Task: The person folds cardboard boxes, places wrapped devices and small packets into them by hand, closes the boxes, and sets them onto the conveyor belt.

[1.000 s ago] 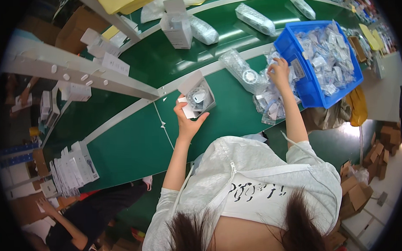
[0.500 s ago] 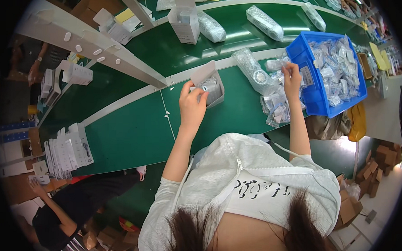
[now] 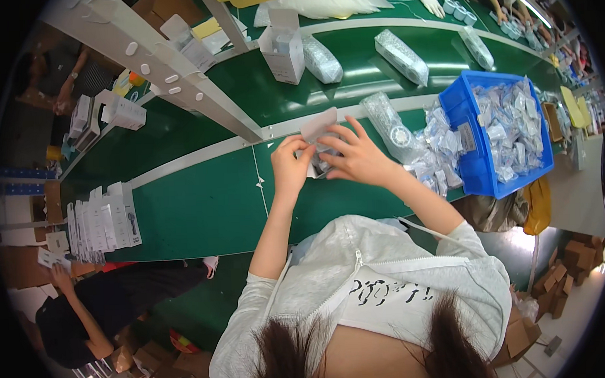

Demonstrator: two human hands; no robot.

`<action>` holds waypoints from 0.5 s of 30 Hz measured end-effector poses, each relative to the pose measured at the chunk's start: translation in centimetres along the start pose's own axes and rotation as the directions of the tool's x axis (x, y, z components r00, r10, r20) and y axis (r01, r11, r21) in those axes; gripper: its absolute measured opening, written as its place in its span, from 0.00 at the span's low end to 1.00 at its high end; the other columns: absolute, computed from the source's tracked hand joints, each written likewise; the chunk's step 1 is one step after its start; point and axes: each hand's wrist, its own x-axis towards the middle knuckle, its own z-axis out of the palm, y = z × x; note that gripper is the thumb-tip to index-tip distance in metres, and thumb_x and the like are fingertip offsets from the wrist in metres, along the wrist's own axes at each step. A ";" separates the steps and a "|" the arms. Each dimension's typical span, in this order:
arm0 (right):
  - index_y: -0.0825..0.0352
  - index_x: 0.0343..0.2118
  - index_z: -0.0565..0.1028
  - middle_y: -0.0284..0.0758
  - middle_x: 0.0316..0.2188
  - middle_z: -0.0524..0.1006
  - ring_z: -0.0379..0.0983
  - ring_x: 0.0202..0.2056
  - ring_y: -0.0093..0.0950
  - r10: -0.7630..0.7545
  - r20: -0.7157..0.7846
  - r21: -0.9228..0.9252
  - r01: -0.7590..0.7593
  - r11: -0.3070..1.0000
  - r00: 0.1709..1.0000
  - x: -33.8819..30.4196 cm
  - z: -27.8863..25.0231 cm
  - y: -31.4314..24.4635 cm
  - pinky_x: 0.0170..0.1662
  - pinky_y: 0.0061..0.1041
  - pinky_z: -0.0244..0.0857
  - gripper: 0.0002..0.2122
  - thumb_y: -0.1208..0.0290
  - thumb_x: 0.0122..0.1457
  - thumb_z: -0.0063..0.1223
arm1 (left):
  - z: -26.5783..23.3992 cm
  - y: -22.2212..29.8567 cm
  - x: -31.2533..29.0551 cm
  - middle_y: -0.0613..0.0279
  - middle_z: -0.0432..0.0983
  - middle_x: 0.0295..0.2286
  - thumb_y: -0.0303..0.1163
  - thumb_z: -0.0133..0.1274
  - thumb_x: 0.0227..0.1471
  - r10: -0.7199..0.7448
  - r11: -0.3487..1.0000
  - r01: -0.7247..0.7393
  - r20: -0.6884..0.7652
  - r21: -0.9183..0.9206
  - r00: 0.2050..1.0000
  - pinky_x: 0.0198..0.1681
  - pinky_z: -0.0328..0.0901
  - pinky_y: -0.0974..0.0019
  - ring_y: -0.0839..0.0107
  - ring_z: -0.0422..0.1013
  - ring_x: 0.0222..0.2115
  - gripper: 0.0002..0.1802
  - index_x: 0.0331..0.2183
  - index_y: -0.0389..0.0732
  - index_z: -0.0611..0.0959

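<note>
A small open white box stands on the green table in front of me, its flap raised. My left hand is closed on its left side, thumb and fingers at the rim. Over the box's opening reaches my right hand, its fingers spread at the clear-wrapped contents, which they partly cover. To the right, a bubble-wrapped item lies beside a pile of small clear-bagged parts. A tilted blue bin next to the pile holds many more such bags.
Several bubble-wrapped items and another open white box are on the green belt beyond. A metal post rises at the left. Flat white boxes stand at the table's left end, near another person's arm.
My right hand has moved left from the pile of bagged parts to the box's opening, and its fingers have spread. The left hand stays at the box.
</note>
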 end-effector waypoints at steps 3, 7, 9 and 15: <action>0.62 0.39 0.71 0.36 0.47 0.64 0.59 0.47 0.37 0.105 -0.282 0.116 -0.075 0.990 0.954 -2.5 0.8 -0.9 0.53 0.42 0.51 0.17 0.66 0.42 0.52 | -0.1 0.3 0.3 0.61 0.73 0.25 0.22 0.52 0.35 -0.006 0.999 0.003 -0.067 -0.036 0.998 0.30 0.61 0.72 0.67 0.66 0.25 0.05 0.21 0.31 0.77; 0.64 0.44 0.66 0.39 0.51 0.61 0.55 0.52 0.40 0.318 -0.140 0.162 -0.295 0.942 0.938 -10.4 4.7 -0.7 0.53 0.38 0.51 0.21 0.72 0.43 0.50 | 0.5 1.6 4.0 0.62 0.73 0.25 0.22 0.52 0.35 0.044 0.998 -0.048 -0.079 -0.048 0.996 0.30 0.61 0.72 0.67 0.67 0.25 0.05 0.22 0.31 0.77; 0.64 0.47 0.64 0.39 0.52 0.59 0.53 0.54 0.40 0.359 0.036 0.167 -0.360 0.918 0.933 -13.2 5.8 -0.5 0.54 0.36 0.50 0.23 0.73 0.43 0.50 | 0.9 2.2 6.5 0.61 0.74 0.24 0.22 0.51 0.36 0.115 0.992 -0.120 -0.107 -0.036 0.988 0.30 0.61 0.71 0.67 0.67 0.24 0.04 0.21 0.31 0.77; 0.61 0.48 0.65 0.35 0.53 0.60 0.53 0.55 0.37 0.438 0.152 0.005 -0.443 0.896 0.886 -18.1 8.7 -0.1 0.55 0.34 0.49 0.22 0.67 0.47 0.46 | 7.0 0.1 17.7 0.57 0.73 0.21 0.24 0.50 0.37 0.263 0.964 -0.266 -0.245 0.021 0.933 0.27 0.61 0.65 0.61 0.66 0.20 0.04 0.20 0.33 0.76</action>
